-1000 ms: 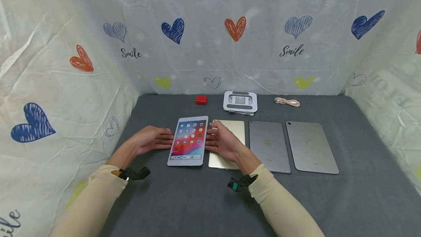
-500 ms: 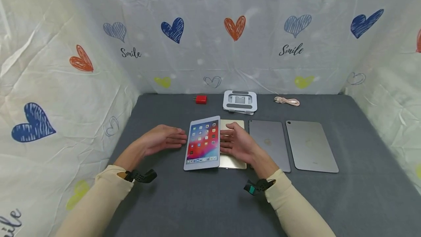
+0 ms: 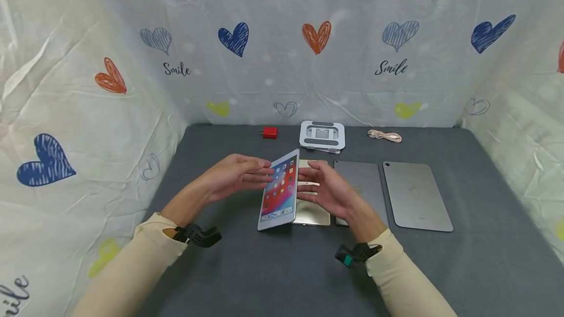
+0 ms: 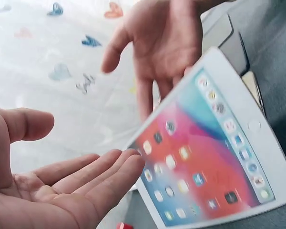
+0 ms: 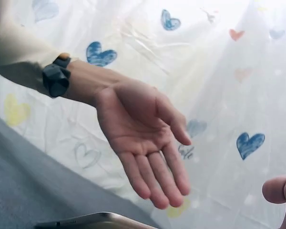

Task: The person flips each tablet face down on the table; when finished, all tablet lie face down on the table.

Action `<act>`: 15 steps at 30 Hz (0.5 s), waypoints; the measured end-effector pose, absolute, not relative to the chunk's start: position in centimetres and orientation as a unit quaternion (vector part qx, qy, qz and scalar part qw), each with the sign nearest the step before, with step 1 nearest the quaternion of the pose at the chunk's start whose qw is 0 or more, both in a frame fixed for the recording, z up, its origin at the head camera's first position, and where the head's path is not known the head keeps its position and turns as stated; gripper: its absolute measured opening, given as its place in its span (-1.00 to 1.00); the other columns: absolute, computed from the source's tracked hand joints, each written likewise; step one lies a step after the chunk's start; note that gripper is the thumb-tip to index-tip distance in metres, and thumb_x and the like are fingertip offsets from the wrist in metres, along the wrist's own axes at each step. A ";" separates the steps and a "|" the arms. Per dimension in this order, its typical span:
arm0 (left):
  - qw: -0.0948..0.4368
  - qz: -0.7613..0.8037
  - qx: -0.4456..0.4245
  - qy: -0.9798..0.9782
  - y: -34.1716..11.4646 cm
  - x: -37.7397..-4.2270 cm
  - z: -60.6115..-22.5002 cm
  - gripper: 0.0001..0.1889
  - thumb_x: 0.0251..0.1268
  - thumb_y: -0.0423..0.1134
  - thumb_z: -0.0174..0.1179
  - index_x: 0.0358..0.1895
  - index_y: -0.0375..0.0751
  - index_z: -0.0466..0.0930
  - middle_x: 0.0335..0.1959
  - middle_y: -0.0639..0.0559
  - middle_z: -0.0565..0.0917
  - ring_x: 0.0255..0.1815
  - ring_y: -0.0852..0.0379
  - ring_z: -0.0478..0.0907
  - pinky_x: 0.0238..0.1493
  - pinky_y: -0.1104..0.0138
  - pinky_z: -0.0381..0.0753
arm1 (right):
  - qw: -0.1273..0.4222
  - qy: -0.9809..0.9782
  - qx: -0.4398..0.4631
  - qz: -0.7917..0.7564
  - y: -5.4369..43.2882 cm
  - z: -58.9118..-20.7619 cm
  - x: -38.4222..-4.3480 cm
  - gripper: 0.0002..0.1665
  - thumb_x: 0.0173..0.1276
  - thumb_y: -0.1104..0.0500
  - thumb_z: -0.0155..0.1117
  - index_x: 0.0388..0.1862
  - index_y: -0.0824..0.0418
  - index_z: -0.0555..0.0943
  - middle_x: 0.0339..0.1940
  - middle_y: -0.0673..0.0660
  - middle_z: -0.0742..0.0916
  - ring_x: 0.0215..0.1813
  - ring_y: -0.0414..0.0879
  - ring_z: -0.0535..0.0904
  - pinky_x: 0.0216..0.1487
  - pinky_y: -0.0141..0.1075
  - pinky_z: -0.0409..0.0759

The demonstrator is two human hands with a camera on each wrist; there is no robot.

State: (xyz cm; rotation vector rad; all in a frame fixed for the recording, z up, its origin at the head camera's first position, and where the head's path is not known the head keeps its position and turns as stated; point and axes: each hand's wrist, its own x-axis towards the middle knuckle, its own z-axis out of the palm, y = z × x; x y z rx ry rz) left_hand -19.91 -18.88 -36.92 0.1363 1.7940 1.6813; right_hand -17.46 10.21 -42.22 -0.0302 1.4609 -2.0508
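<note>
A white tablet [image 3: 279, 192] with a lit home screen leans at a slant, right side raised, at the left end of a row of tablets. My left hand [image 3: 238, 175] has its fingers extended, overlapping the tablet's left edge in the head view. On the other side, my right hand [image 3: 330, 192] holds its fingers nearly straight at the raised edge. Seen from the left wrist, the right fingers [image 4: 145, 98] pass partly behind the tablet [image 4: 271, 157], their tips hidden. In the right wrist view the left palm [image 5: 138, 117] faces the tablet's edge [image 5: 105, 218].
To the right lie a gold tablet [image 3: 313, 214], partly covered, a dark grey tablet [image 3: 367, 177] and a silver-grey tablet [image 3: 418, 197], backs up. Along the back are a red charger plug [image 3: 270, 133], a folded white stand [image 3: 322, 136] and a coiled cable [image 3: 385, 135]. A patterned curtain [image 3: 273, 77] encloses the table.
The white tablet has shifted right toward the gold one and tipped up more steeply on its right side. Both hands have moved right with it, the left one also rising.
</note>
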 end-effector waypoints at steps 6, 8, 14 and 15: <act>0.326 0.651 0.064 0.683 -18.0 -19.5 -35.2 -0.46 0.80 -0.19 0.08 0.60 -0.47 0.37 0.59 -0.40 0.48 0.53 -0.24 0.59 0.47 0.07 0.66 | 0.304 0.554 -0.032 -0.775 8.8 -40.8 -17.6 -0.12 0.76 -0.19 -0.19 0.74 0.40 0.15 0.67 0.39 0.32 0.54 0.28 0.43 0.72 0.13 0.38; 0.324 0.655 0.064 0.680 -18.0 -19.5 -35.0 -0.46 0.80 -0.19 0.08 0.60 -0.48 0.37 0.58 -0.40 0.49 0.52 -0.24 0.59 0.47 0.07 0.66 | 0.304 0.550 -0.033 -0.777 8.3 -40.5 -17.7 -0.14 0.76 -0.17 -0.18 0.73 0.41 0.15 0.66 0.39 0.32 0.53 0.27 0.44 0.72 0.14 0.38; 0.315 0.658 0.057 0.682 -18.1 -19.7 -34.5 -0.47 0.80 -0.19 0.09 0.58 -0.47 0.40 0.53 -0.33 0.57 0.51 -0.22 0.60 0.46 0.08 0.68 | 0.310 0.547 -0.051 -0.776 6.9 -39.8 -17.9 -0.17 0.77 -0.13 -0.15 0.73 0.40 0.14 0.68 0.36 0.33 0.58 0.29 0.42 0.71 0.13 0.40; 0.313 0.658 0.055 0.683 -18.2 -19.7 -34.4 -0.47 0.80 -0.19 0.08 0.58 -0.47 0.40 0.53 -0.32 0.58 0.52 -0.22 0.60 0.45 0.08 0.68 | 0.311 0.546 -0.055 -0.776 6.7 -39.7 -17.9 -0.17 0.77 -0.12 -0.14 0.74 0.39 0.14 0.69 0.36 0.33 0.60 0.30 0.41 0.71 0.12 0.40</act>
